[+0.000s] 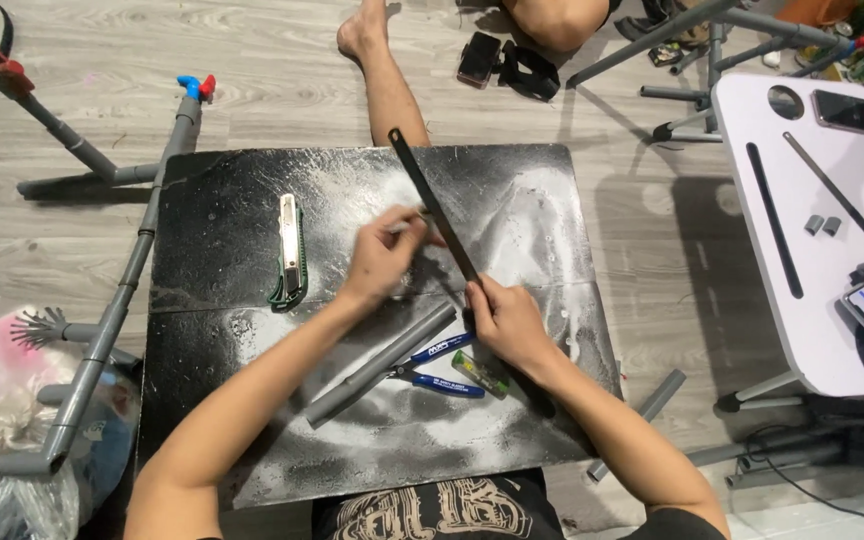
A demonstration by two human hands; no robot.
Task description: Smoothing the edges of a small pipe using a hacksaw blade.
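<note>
A long dark metal ruler (432,205) slants across a black, white-dusted work board (232,200). My right hand (507,320) grips the ruler's near end. My left hand (384,255) is closed on a small pale object beside the ruler's middle; motion blur hides what it is. Under my forearms lie a grey plastic pipe (382,363), blue-handled pliers (442,365) and a small green tube (480,373). A green and cream utility knife (289,250) rests left of my left hand.
Grey pipe frames (112,300) with red and blue caps lie on the wooden floor at the left. A white folding table (802,250) at the right carries phones, a strip and two pipe bits. Another person's bare leg (387,80) stretches beyond the board.
</note>
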